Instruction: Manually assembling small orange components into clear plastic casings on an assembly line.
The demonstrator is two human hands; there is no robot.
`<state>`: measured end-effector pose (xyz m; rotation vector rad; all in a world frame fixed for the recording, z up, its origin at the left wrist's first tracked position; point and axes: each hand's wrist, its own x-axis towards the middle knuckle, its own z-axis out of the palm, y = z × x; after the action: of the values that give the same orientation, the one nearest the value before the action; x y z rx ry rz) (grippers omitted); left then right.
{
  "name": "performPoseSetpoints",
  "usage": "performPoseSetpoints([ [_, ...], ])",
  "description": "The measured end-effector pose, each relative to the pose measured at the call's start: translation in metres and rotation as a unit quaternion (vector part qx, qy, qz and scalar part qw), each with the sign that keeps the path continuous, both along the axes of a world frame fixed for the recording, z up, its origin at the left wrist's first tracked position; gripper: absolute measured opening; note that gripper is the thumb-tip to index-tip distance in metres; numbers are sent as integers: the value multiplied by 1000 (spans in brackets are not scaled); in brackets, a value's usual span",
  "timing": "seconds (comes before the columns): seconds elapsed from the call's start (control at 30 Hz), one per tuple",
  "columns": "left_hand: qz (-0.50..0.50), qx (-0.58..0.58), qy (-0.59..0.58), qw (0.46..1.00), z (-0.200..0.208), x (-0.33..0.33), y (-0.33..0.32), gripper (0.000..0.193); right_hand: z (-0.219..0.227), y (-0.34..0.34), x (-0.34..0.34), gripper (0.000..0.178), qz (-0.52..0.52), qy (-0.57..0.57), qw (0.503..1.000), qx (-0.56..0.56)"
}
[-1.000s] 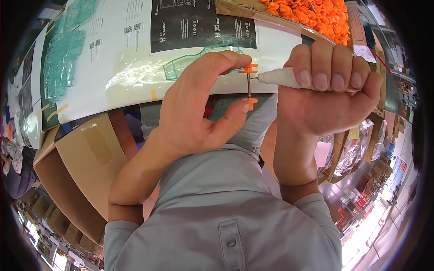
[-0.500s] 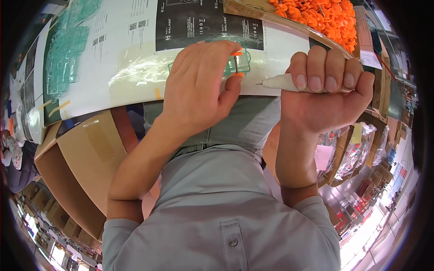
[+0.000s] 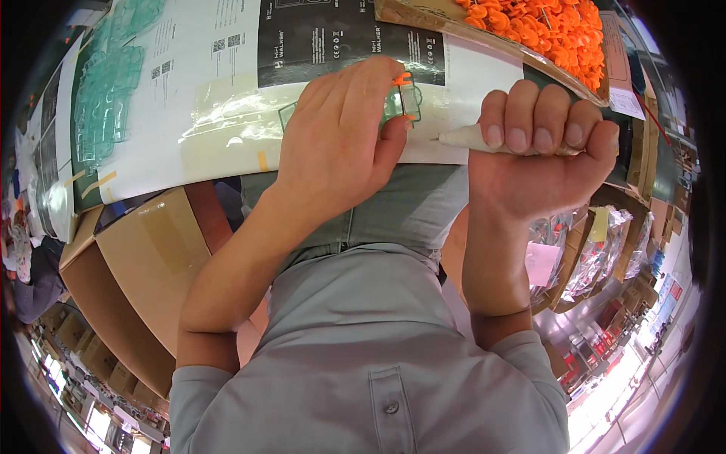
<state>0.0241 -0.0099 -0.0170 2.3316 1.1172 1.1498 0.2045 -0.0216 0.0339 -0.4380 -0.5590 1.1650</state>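
My left hand (image 3: pixel 333 140) is curled over a clear teal plastic part (image 3: pixel 287 113) on the worktable. Its finger and thumb pinch a thin metal axle with orange ends (image 3: pixel 403 97), which lies against the right end of the teal part. The palm covers the middle of that part. To the right, my right hand (image 3: pixel 541 170) is raised, fingers wrapped round a white, tapered, pen-like tool (image 3: pixel 463 138). Its thin tip points left toward the axle, apart from it.
Several clear teal parts (image 3: pixel 110 98) are heaped on the table's left. An open carton of orange pieces (image 3: pixel 529 34) stands at the far right. Below the table's edge are a large cardboard box (image 3: pixel 155 242) on the left and boxes of bagged goods (image 3: pixel 590 253) on the right.
My left finger and thumb, with the axle, have shifted slightly right. The axle's far end now tilts a little. My right hand and the tool have hardly moved.
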Motion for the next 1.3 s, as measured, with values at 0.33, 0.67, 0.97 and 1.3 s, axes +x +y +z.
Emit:
performPoseSetpoints([
  [0.33, -23, -20, -9, 1000, 2, -5, 3, 51, -24, 36, -7, 39, 15, -125, 990, 55],
  [0.67, -29, -57, -17, 998, 8, -8, 5, 49, -22, 39, -4, 35, 31, -116, 991, 61],
  [0.97, -39, -93, -16, 995, 10, -10, 5, 56, -19, 45, -12, 33, -3, -150, 988, 23],
  [1.3, -20, -64, 8, 998, 8, -9, 5, 57, 7, 51, -39, 30, -28, -228, 965, -123],
])
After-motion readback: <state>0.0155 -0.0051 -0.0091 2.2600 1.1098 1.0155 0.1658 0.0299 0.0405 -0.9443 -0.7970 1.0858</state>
